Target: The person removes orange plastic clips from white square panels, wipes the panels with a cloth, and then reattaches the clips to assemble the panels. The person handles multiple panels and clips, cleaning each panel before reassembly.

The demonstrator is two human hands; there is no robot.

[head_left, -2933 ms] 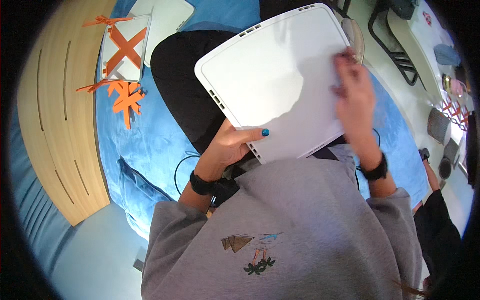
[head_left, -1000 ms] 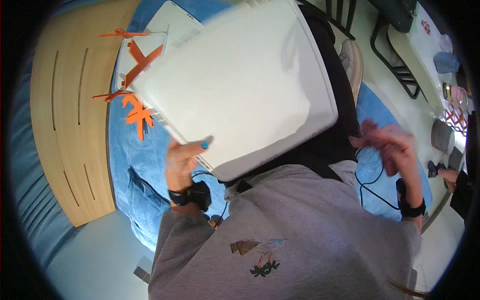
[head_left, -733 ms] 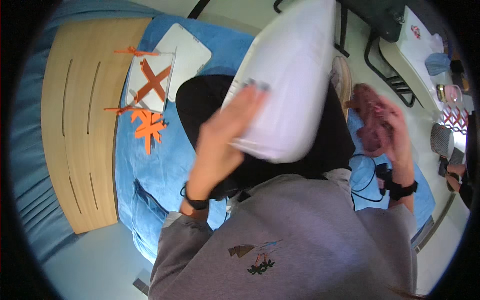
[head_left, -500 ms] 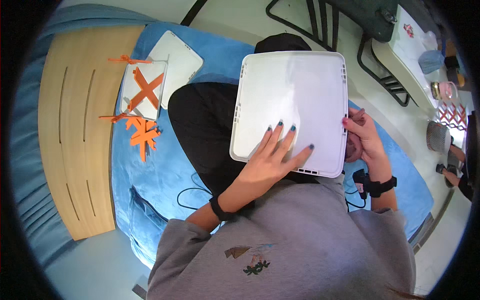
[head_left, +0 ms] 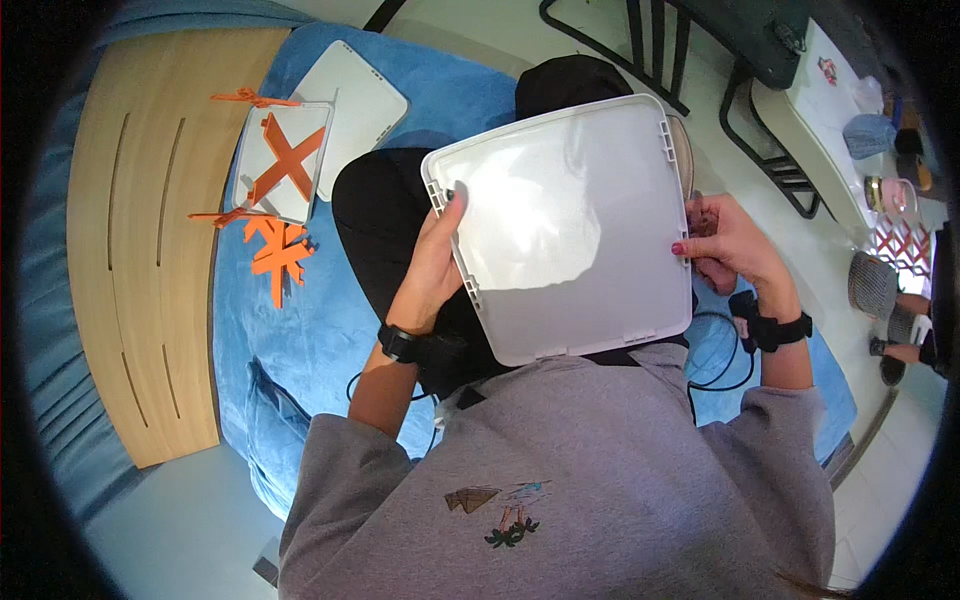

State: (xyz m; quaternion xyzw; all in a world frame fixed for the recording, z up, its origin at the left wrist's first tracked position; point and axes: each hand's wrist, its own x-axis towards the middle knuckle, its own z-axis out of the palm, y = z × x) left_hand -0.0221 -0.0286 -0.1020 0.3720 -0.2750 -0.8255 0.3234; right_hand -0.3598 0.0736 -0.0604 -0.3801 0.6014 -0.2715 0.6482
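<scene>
A white rectangular plastic panel (head_left: 570, 230) with slots and small tabs along its edges lies over my lap, turned slightly. My left hand (head_left: 437, 245) grips its left edge, thumb on top and fingers underneath. At the right edge my right hand (head_left: 730, 240) pinches the panel, thumb tip on the top face and the other fingers beneath, mostly hidden. To the left on the blue blanket, an orange X-shaped plastic frame (head_left: 288, 160) rests with a smaller white panel (head_left: 310, 192), orange folded legs (head_left: 255, 97) sticking out beside it.
More crossed orange pieces (head_left: 280, 255) lie below that stack, and another white panel (head_left: 365, 95) lies behind it. A wooden headboard (head_left: 150, 240) borders the left side. Cables (head_left: 720, 350) trail near my right wrist. A white table (head_left: 825, 130) with small items and another person's legs (head_left: 912, 330) are at far right.
My left hand has moved from lying flat on the panel to gripping its left edge. The panel has turned counterclockwise and shifted left, with my right hand still on its right edge.
</scene>
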